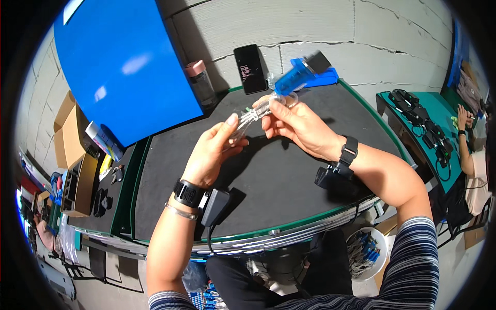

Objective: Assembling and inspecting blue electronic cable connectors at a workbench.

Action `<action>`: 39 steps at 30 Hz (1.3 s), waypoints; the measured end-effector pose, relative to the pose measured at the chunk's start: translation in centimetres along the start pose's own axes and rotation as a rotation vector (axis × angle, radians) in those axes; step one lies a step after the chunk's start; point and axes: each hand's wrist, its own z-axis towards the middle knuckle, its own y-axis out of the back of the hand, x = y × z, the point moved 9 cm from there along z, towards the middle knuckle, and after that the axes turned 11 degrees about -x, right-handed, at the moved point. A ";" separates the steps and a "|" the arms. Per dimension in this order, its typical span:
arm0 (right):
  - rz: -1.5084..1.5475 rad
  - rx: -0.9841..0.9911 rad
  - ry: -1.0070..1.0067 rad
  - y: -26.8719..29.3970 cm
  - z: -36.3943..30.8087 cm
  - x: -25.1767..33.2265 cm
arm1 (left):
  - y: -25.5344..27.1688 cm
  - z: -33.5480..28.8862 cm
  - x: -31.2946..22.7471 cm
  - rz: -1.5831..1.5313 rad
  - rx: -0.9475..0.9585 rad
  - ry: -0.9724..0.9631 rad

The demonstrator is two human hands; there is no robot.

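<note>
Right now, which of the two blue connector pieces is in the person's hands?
The translucent blue connector with the dark end, on the clear cable in the right hand; the other blue piece lies behind it by the wall.

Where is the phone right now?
In the head view, the black phone leans upright against the block wall at the mat's far edge, between the pink-capped bottle and the blue connector.

Black-matted desk [289, 181] with green edge. Phone [250, 68] leaned on block wall, pink-capped bottle [200, 82] beside it. Big blue panel [121, 67] stood at left. Cardboard box [64, 129] far left. White bucket [369, 253] of blue connectors sat under desk.
</note>
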 end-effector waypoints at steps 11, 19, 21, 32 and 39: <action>-0.105 -0.110 -0.052 2.1 0.6 -1.2 | -3.5 -1.2 0.4 0.041 0.339 -0.022; -0.112 -0.052 -0.101 0.8 0.1 -1.3 | -3.4 -1.4 -0.7 0.081 0.292 -0.114; -0.143 -0.022 -0.039 0.3 0.0 -0.9 | -3.5 -1.7 -0.7 0.085 0.302 -0.091; -0.313 -0.122 -0.028 1.4 0.3 -1.3 | -4.5 -2.4 0.0 0.369 0.407 -0.116; -0.239 -0.171 -0.026 1.7 0.3 -1.1 | -5.2 -3.1 -0.2 0.181 0.469 -0.041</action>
